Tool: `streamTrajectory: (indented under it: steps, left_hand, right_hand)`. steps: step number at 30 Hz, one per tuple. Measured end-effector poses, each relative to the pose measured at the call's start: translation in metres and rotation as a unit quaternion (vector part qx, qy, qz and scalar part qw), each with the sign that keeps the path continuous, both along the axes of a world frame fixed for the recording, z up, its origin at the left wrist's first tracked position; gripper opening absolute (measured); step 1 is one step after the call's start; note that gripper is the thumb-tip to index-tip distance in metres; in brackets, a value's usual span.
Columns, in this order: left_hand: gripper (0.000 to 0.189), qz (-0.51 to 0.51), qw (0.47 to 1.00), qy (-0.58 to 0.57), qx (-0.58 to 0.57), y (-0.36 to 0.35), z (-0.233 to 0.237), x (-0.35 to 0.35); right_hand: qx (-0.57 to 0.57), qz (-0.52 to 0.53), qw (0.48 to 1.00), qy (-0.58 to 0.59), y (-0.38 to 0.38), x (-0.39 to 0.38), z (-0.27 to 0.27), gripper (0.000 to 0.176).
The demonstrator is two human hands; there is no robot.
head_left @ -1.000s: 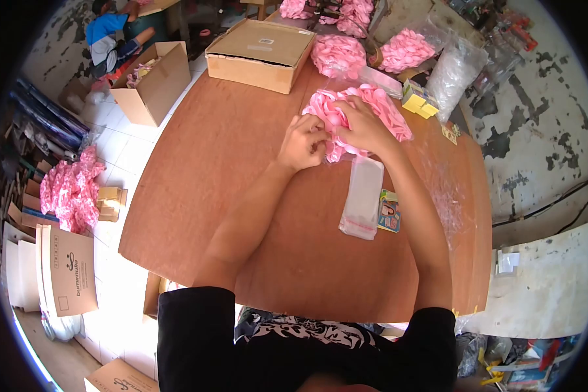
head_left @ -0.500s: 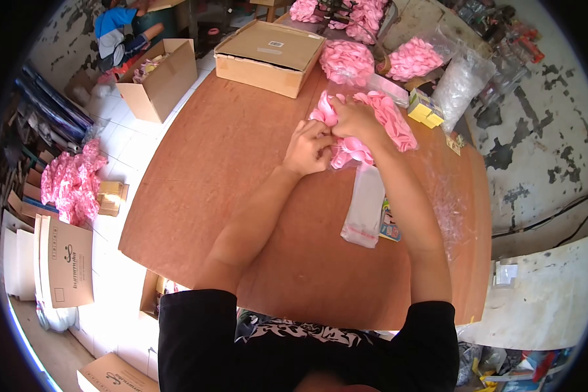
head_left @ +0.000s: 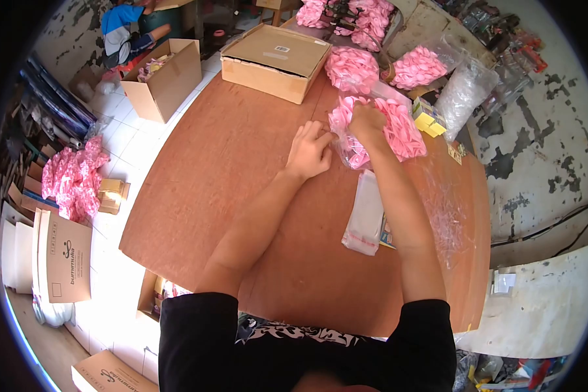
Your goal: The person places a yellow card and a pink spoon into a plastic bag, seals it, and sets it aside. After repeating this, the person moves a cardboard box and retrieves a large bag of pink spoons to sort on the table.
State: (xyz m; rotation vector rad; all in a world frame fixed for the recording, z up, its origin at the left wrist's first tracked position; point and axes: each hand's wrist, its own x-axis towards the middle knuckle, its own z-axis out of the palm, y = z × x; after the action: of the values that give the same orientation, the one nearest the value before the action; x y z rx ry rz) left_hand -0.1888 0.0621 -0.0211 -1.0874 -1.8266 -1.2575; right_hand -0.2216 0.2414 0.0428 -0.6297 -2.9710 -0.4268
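Observation:
A clear plastic bag (head_left: 343, 154) with soft pink petal-like pieces (head_left: 356, 159) in it lies toward the far right of the table. My left hand (head_left: 310, 151) is at the bag's left edge, fingers curled and thumb toward the plastic; it seems to pinch that edge. Over the pink pieces, my right hand (head_left: 368, 119) is closed with its fingertips pointing down, and what they hold is hidden. A loose heap of pink pieces (head_left: 404, 134) lies just right of it. Nearer me is a stack of flat clear plastic sleeves (head_left: 363, 219), partly over a small colourful packet (head_left: 387, 234).
A cardboard box (head_left: 274, 59) stands at the table's far edge. Beside it are bagged pink pieces (head_left: 351, 68), yellow boxes (head_left: 428, 119) and a large clear bag (head_left: 465, 95). An open carton (head_left: 163, 81) is on the floor, near another person (head_left: 121, 32).
My hands have moved apart: the right went right and away over the pink pieces, while the left stayed by the bag's edge. The pink piece between them is no longer raised.

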Motion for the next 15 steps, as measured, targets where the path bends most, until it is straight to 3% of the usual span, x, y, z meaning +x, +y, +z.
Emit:
streamTrajectory:
  steps: [6,15]
  left_hand:
    - [0.023,0.0,1.0,-0.019,-0.015,0.003,-0.004,-0.004]
    - [0.019,-0.017,0.999,-0.035,-0.003,0.005,-0.004,-0.003]
  right_hand:
    - [0.01,0.044,0.997,0.068,0.002,0.004,0.01,0.035]
    - [-0.009,0.111,0.965,0.238,-0.006,0.036,0.039,0.029]
